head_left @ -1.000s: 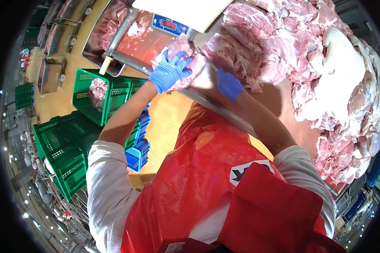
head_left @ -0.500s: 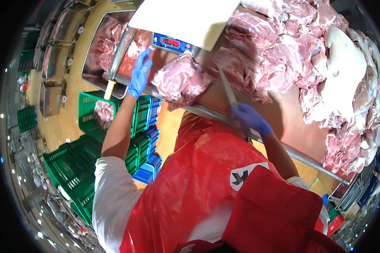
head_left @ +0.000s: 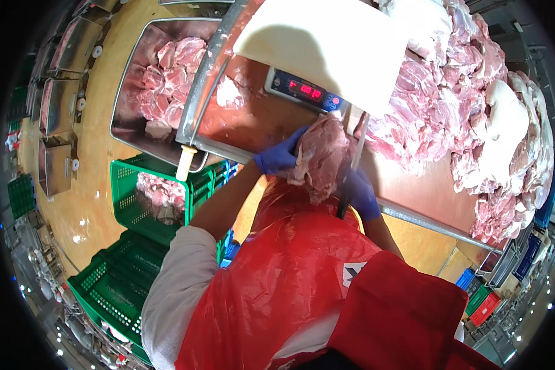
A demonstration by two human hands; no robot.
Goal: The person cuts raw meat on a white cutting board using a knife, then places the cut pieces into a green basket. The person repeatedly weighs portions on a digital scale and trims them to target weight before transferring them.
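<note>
A large piece of raw pink meat [head_left: 322, 157] is at the table's near edge, in front of my red apron. My left hand [head_left: 279, 156], in a blue glove, grips its left side; some of the fingers are hidden behind it. On the meat's right side my gloved right hand [head_left: 362, 195] is closed round a knife [head_left: 359, 145] whose blade points up and away from me. That hand also seems to press against the meat. Just beyond the meat stands a weighing scale [head_left: 303, 91] with a red lit display, partly under a white board [head_left: 357, 46].
A heap of raw meat [head_left: 425, 105] covers the table's right side. Left of the table is a steel tub [head_left: 122, 111] with cut meat. Green crates [head_left: 120, 191] stand below it. A pale handle [head_left: 186, 163] sticks out at the table corner. Metal rail [head_left: 425, 229] edges the table.
My left hand has come down and right onto the meat. The meat has shifted right and toward me. My right hand, still holding the knife, has closed in on its right side.
</note>
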